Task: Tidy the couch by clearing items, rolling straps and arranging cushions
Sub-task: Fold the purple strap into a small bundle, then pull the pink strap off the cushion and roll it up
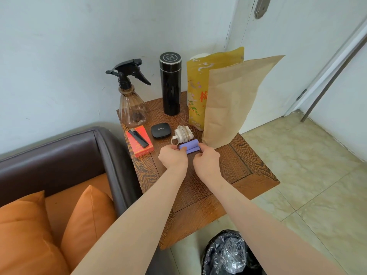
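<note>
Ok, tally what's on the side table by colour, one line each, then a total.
Black: 3, spray bottle's trigger top, flask, Redmi case
Red: 1, box with a lighter on it
White: 1, charger
Purple: 1, rolled strap
Yellow: 1, pouch
Brown: 1, paper bag
Total: 8

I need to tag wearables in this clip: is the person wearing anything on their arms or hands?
Nothing shows. The left hand and right hand are bare, with no gloves, rings, watch or bracelet visible. Both forearms are uncovered to the frame's lower edge; no sleeve is in view.

Your near desk (208, 199) half lies open; bottle (132, 100), flask (171, 86), bags (228, 108), charger (183, 133) crowd the far half.
</note>
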